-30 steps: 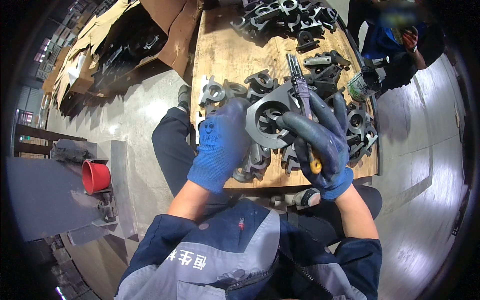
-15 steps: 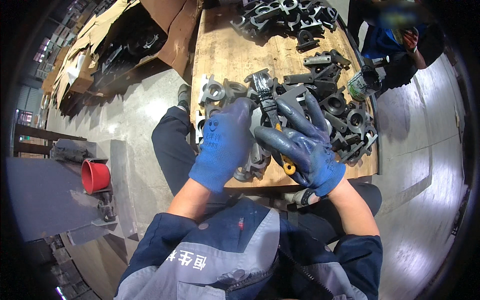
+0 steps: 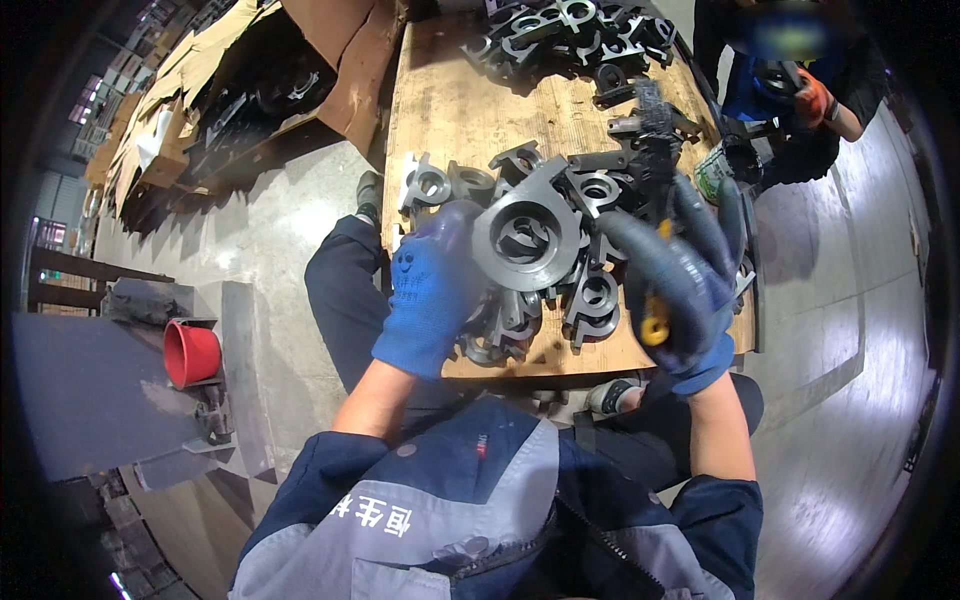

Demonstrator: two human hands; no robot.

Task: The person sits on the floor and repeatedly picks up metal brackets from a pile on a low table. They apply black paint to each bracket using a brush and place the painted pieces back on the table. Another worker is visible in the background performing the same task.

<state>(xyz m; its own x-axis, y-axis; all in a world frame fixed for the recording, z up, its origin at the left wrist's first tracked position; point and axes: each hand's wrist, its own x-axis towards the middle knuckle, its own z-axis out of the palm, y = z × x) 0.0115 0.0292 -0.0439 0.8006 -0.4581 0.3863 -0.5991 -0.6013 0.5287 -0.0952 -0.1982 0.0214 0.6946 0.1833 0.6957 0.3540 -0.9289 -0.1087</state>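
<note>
Left grip point(image 3: 438, 268) clasping ringed plate point(image 3: 563, 243); right grip point(image 3: 690, 275) round brush point(image 3: 654, 150); can point(image 3: 711, 174) beyond, brackets point(image 3: 597, 292) beneath.

Grey floor point(image 3: 840, 290) — glossy, light-streaked

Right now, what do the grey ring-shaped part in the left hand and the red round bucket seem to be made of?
Grey ring-shaped part: probably metal, smooth, low-sheen, by its grey surface and crisp edges.

Red round bucket: likely plastic, smooth, by its even colour.
</note>
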